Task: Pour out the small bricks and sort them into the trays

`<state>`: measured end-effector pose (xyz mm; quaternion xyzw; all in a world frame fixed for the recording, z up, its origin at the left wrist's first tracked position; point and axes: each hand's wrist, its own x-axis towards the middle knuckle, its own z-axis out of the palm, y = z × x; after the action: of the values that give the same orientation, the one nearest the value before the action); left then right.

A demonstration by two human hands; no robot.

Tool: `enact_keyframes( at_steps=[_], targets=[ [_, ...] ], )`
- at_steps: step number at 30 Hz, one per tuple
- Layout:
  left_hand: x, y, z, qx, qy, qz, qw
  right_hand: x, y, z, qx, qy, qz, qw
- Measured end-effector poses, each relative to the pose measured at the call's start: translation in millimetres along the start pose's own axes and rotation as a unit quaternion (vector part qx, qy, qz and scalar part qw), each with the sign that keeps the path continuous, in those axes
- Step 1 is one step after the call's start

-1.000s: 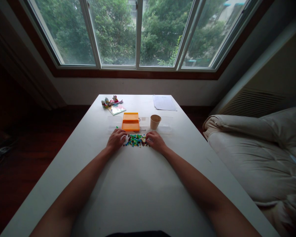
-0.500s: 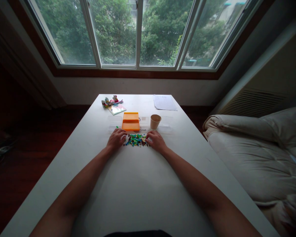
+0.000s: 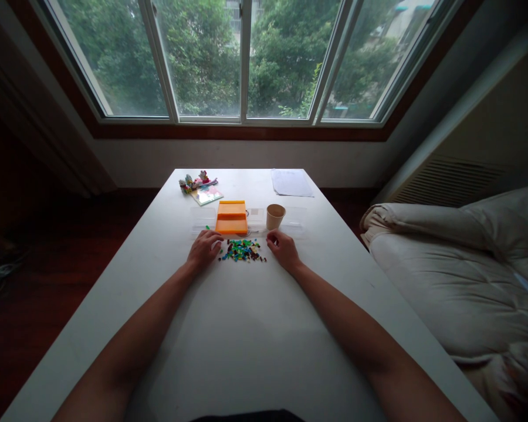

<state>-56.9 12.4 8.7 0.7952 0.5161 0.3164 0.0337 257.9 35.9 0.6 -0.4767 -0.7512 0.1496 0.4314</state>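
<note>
- A loose, flat pile of tiny multicoloured plastic pieces [image 3: 243,250], mostly green and blue with dark brown and some yellow and pale ones, lies on the white table [image 3: 246,328] between the two hands; stray bits dot its edges.
- Just beyond it sit an orange two-part plastic tray [image 3: 231,226] and an upright, tapered tan cup [image 3: 275,221].
- The left hand [image 3: 203,251] lies beside the pile's left end, fingers loosely curled; whether it grips a piece, I cannot tell.
- The right hand [image 3: 284,248] has thumb and fingertips drawn together near the cup; anything pinched there is too small to tell.
- Half a second ago, the right fingertips were at the pile's right edge; now they are apart from it, uncovering the dark pieces there. The left hand stays put.
</note>
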Motion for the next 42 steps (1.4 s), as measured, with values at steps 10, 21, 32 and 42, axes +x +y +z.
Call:
enact_keyframes(
  at_steps=[10,21,32,42],
  targets=[
    [0,-3,2.4,0.001,-0.007,0.005,1.0,1,8,3,-0.018,-0.096,-0.058,0.994],
    [0,-1,1.1,-0.003,-0.008,0.001,1.0,1,1,5,-0.025,-0.167,-0.123,0.978],
    [0,-1,2.1,-0.005,-0.01,0.003,1.0,1,4,3,0.048,-0.081,-0.008,0.996],
    [1,-2,2.3,-0.007,-0.011,0.004,1.0,12,20,-12,0.114,0.126,0.121,0.978]
  ],
)
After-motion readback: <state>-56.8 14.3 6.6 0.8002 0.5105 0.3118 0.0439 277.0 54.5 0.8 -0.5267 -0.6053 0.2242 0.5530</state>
